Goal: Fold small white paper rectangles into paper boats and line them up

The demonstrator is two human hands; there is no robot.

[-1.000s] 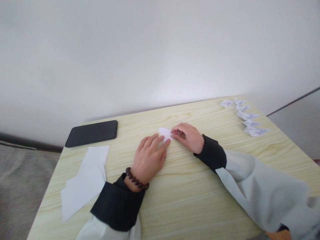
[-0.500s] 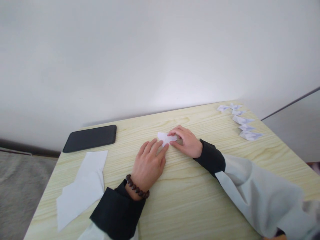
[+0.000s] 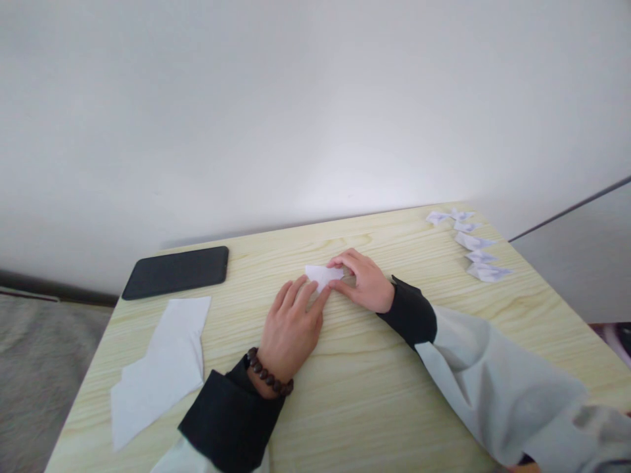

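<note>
The right hand (image 3: pixel 366 282) pinches the small folded paper (image 3: pixel 317 273), which stretches crosswise to its left, just beyond the touching fingertips of the spread left hand (image 3: pixel 290 320).

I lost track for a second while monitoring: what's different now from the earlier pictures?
The right hand has spread its thumb away from its fingertips, showing more of the small folded paper. The camera view has shifted, so everything sits lower and further left. The left hand's fingertips remain at the paper; the phone, loose sheets and row of folded pieces look unmoved.
</note>
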